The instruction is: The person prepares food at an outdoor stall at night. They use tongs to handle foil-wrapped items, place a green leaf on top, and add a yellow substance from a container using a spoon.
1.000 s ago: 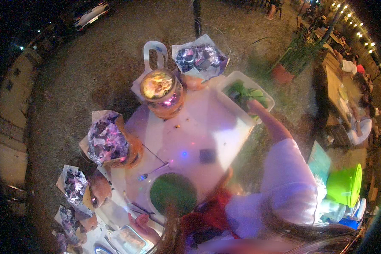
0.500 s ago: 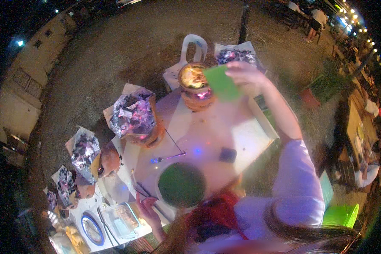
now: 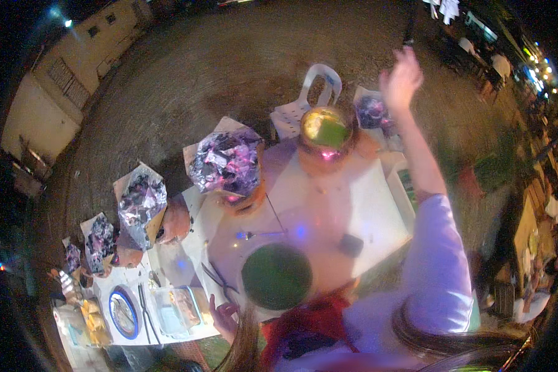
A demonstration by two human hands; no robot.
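Observation:
My right hand (image 3: 403, 80) is raised past the far right end of the table, its fingers stretched and apart with nothing in them. Left of it, a square piece of green leaf (image 3: 333, 132) lies over part of the yellowish, browned food (image 3: 314, 119) in a round clay pot (image 3: 322, 146) with embers glowing below. By the table's near edge, my left hand (image 3: 224, 317) is open, with loosely bent fingers and nothing held. Close to it are metal tongs (image 3: 220, 277) and a large round dark green disc (image 3: 276, 276).
Clay stoves with foil-and-paper trays of glowing charcoal (image 3: 225, 158) line the table's far-left side. A fork (image 3: 260, 234) and a small dark square (image 3: 351, 245) lie on the table (image 3: 378, 217). A clear food container (image 3: 183, 308) and blue-rimmed plate (image 3: 123, 312) stand at left. Beyond is a white chair (image 3: 320, 84).
My right hand has let go of the green leaf piece, which now rests on the clay pot, and has moved up and right. My view has shifted slightly.

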